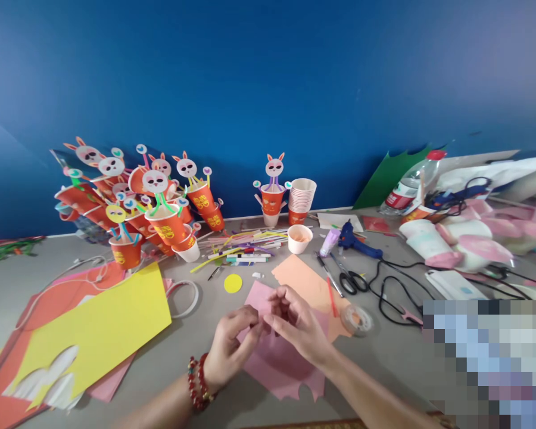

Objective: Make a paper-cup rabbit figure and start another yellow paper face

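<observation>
My left hand (232, 345), with a red bead bracelet at the wrist, and my right hand (297, 322) meet over the grey table (196, 351). Both pinch a small pink paper piece (259, 298) between thumb and fingertips. Under the hands lies a larger pink paper sheet (281, 366) with cut edges. An orange paper sheet (304, 283) lies just behind the right hand, with a red pen (331, 296) on it.
A yellow sheet (102, 328) over red paper lies at left, a yellow paper disc (233, 283) ahead. Orange rabbit paper cups (161, 208) crowd the back left. Scissors (346, 277), a blue glue gun (357, 241), a tape roll (357, 319) and black cables lie right.
</observation>
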### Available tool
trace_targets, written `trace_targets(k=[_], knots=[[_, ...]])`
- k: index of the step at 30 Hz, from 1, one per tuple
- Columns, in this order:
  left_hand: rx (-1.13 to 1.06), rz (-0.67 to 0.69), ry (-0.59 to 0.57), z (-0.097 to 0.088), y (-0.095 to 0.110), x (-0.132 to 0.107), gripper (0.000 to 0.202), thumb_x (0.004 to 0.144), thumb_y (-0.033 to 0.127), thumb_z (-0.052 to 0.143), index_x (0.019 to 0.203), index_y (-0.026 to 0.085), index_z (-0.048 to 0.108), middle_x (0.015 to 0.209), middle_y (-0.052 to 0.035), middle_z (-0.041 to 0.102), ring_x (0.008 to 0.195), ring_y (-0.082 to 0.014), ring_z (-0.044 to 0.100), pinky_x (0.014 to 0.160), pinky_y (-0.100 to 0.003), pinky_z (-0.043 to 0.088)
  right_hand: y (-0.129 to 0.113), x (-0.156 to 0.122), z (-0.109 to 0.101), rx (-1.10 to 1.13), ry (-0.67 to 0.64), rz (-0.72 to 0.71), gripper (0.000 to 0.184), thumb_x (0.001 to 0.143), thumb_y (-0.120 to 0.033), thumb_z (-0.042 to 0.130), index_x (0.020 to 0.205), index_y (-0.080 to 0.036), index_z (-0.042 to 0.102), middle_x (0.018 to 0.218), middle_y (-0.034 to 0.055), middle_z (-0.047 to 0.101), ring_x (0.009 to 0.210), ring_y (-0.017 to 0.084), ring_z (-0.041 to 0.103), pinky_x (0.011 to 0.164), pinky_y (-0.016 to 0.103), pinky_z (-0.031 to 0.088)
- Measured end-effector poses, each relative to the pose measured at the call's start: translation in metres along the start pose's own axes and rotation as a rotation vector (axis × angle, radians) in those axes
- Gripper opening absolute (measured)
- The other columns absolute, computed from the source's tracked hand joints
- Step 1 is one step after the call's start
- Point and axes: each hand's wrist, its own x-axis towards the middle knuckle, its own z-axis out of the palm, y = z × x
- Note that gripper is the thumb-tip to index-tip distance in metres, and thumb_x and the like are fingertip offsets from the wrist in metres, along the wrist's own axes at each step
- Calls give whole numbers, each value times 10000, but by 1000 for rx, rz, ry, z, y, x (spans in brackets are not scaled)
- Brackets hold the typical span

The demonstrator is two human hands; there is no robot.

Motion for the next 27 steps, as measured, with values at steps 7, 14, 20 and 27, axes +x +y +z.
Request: trace_targets(k=[7, 14, 20, 27], knots=[[-2, -118, 18, 1, -1, 2, 199, 959, 213, 531, 774, 175, 595, 711, -16, 638, 664, -129, 589, 658, -211, 453, 1, 0, 1, -18, -26, -7, 295, 927, -434, 651, 782, -195, 556, 697, -15, 567, 606, 109, 506, 538, 227, 390], [-41, -245, 44, 4, 2, 2, 308, 979, 312, 535, 724, 164, 623, 662, -25, 668, 640, -141, 625, 650, -221, 466, 6, 0, 2, -2, -44, 34, 293, 953, -443, 621, 809, -198, 552, 705, -18, 574, 588, 108, 534, 535, 227, 414], [-28, -208, 38, 4, 2, 3, 336, 985, 322, 501, 719, 161, 628, 659, -23, 646, 628, -136, 592, 637, -224, 448, 7, 0, 4, 20, -18, 36, 322, 939, -463, 639, 780, -197, 552, 659, -39, 541, 549, 99, 520, 523, 222, 412], [-45, -130, 7, 2, 8, 1, 198, 926, 277, 567, 772, 175, 640, 712, -8, 667, 676, -138, 607, 695, -227, 462, 3, 0, 6, 17, 18, 17, 348, 919, -459, 664, 729, -197, 535, 621, -48, 537, 533, 92, 497, 524, 218, 400]])
